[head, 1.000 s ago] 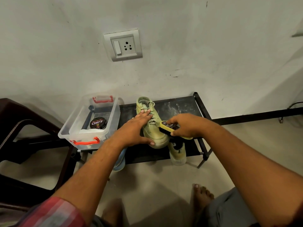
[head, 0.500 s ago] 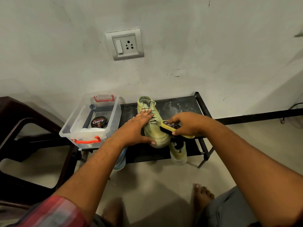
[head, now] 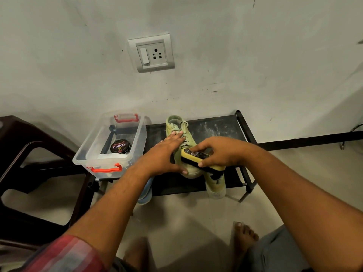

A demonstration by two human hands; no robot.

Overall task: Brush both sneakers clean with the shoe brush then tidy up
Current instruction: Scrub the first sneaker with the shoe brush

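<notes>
Pale flooring lies nearest, one bare foot (head: 245, 235) planted on it, as a person cleans footwear at a low black shoe rack (head: 216, 128) against a scuffed wall. Of two pale green sneakers, the second sneaker (head: 216, 186) pokes toe-down below the rack's near edge. The first sneaker (head: 177, 124) sits on top, toe toward the camera. The left hand (head: 165, 156) lies flat across its laces, fingers straight, steadying it. The right hand (head: 220, 152) is clamped on the single yellow shoe brush (head: 198, 157), bristles against the toe's right side. A hard sideways stroke could shove the shoe off the near edge, or knock the lower one to the floor, should the flat hand slip. Left, one clear box (head: 140, 138) with two red handles holds one polish tin (head: 121, 146). One wall socket (head: 152, 54) sits above.
</notes>
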